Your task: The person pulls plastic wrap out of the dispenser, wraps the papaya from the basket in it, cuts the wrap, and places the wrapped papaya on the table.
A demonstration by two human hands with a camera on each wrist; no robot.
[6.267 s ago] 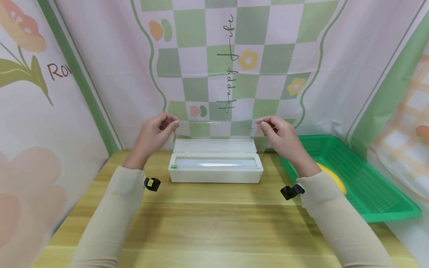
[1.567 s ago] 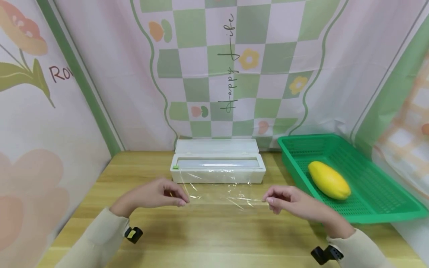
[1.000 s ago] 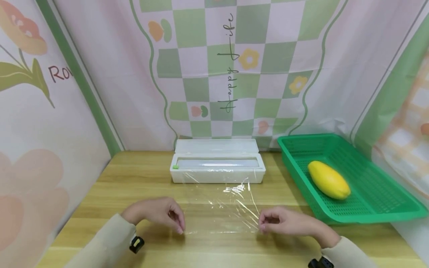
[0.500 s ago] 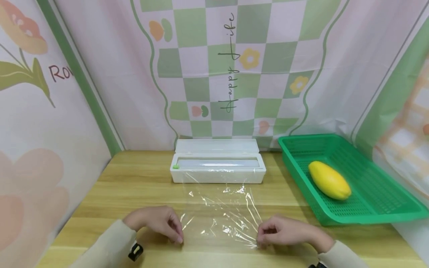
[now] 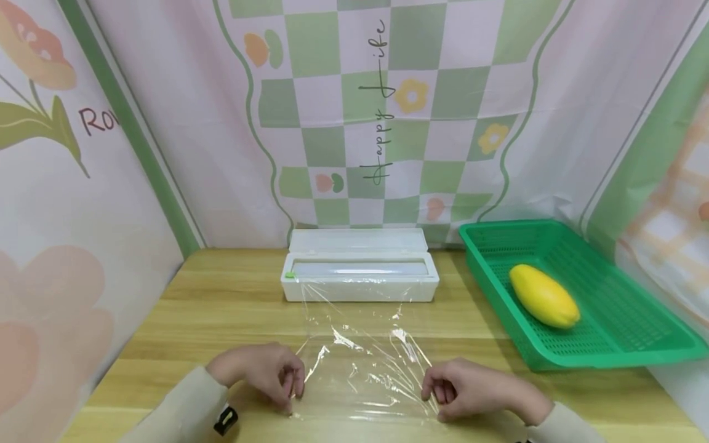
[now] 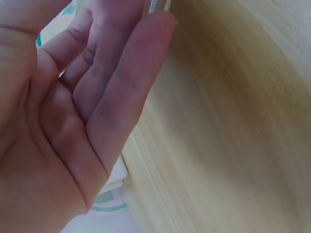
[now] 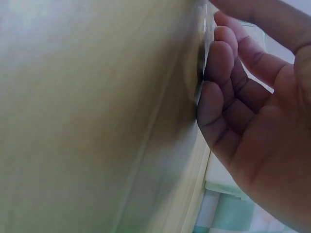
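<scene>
Before, both hands were up in the air behind the white box (image 5: 360, 284), pulling the clear wrap (image 5: 362, 369) tight between them. Now the left hand (image 5: 263, 375) and the right hand (image 5: 471, 391) have come down low and close to the person, onto the tabletop (image 5: 221, 320). The wrap has come with them. It now runs out of the box and lies on the wood, wrinkled and shiny. The yellow fruit (image 5: 544, 296), hidden by the right arm before, now shows.

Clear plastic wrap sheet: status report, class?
Left hand and right hand press clear plastic wrap sheet onto wooden table. Sheet wrinkled, joined to white dispenser box.
</scene>
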